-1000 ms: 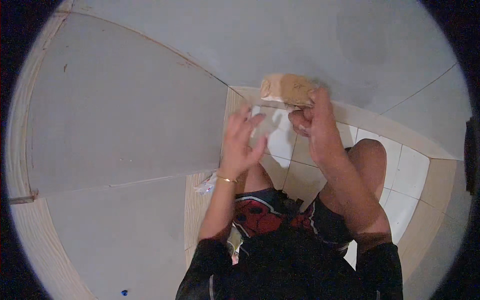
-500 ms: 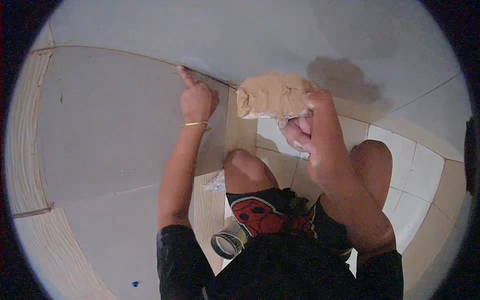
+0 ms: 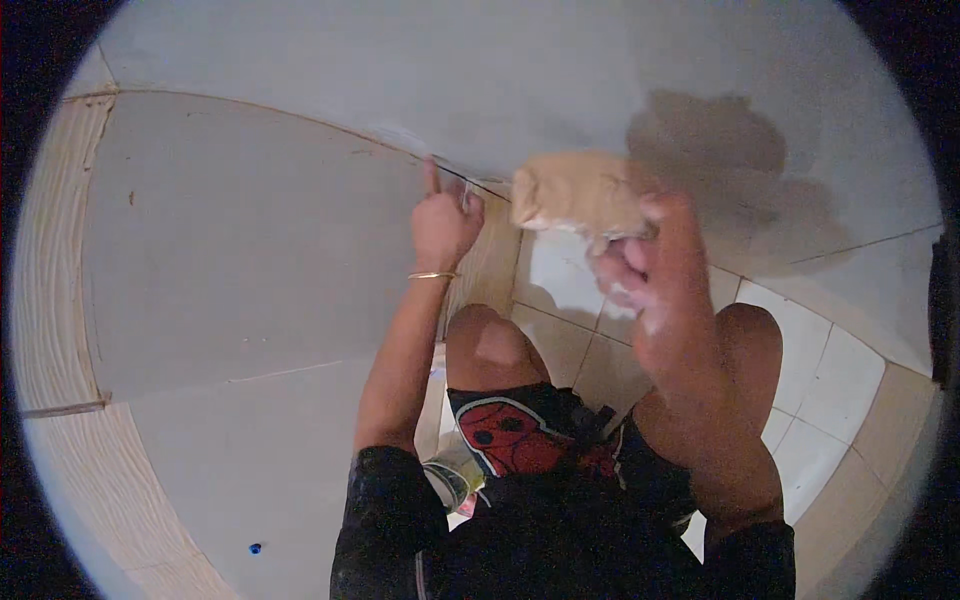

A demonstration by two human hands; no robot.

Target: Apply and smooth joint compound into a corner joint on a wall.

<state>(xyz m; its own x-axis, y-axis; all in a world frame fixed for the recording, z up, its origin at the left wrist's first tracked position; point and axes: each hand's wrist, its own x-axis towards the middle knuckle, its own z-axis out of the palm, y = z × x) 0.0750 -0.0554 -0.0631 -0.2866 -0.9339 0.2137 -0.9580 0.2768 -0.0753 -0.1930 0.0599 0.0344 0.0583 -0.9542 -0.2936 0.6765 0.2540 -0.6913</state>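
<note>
With its index finger stretched out, my left hand (image 3: 445,215) touches the dark seam (image 3: 450,172) where two grey wall panels meet; its other fingers are bent, with nothing clearly in them. My right hand (image 3: 650,270), blurred by motion, grips a flat tool (image 3: 600,238) by its underside. A thick tan layer of paste (image 3: 570,185) covers the tool's top, close to the right of the seam's lower end.
Grey wall panels (image 3: 250,230) with pale wood-grain strips (image 3: 140,480) run along the left and top. Tiled floor (image 3: 800,350) lies around my bent legs. A cylindrical container (image 3: 445,485) sits beside my left thigh. A small blue object (image 3: 255,548) is at lower left.
My left hand rose leftward to the seam, then slid right and down along it. The paste-covered tool in my right hand moved left and down, then back rightward, growing blurred.
</note>
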